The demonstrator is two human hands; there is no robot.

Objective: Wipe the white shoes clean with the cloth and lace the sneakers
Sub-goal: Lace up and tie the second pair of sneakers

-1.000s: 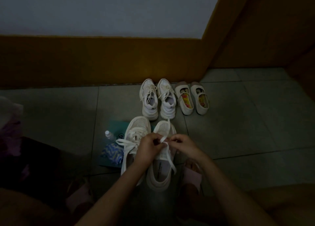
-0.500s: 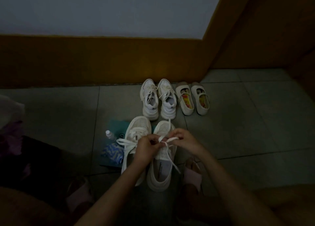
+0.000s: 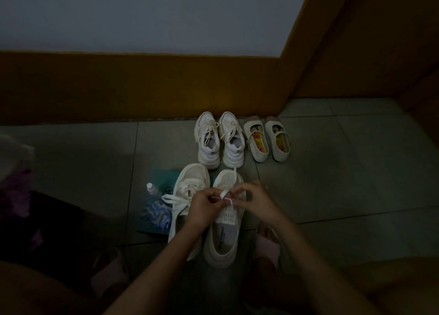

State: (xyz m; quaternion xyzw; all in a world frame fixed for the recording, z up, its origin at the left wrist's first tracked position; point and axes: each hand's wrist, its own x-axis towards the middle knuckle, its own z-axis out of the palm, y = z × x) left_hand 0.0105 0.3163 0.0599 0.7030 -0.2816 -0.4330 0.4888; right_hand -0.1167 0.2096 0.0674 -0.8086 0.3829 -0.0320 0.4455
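a white sneaker [image 3: 222, 238] stands on the tiled floor [image 3: 332, 172] right in front of the person, toe pointing away, its tongue label showing just below the hands. its white lace [image 3: 225, 193] rises in a small loop over the upper eyelets, and one loose end lies across the toe. the left hand [image 3: 203, 205] comes in from the lower left with the forearm crossing the heel of the other sneaker [image 3: 190, 184]; its fingers are curled and pinch the lace at the knot. the right hand [image 3: 259, 200] reaches in from the lower right, wrist bent inward, fingers curled, thumb and forefinger pinching the same lace from the far side. the two hands nearly meet over the middle of the shoe.

the other sneaker sits touching it on the left, its flat laces tied in a wide bow. beside that lie a blue-and-white patterned cloth [image 3: 155, 214] and a small clear bottle [image 3: 152, 189], both on a teal sheet [image 3: 164, 175]. farther off, against the brown skirting [image 3: 142, 89], stand a laced pair of white sneakers [image 3: 218, 141] and, just right of them, a pair of cream strap shoes [image 3: 267, 140].
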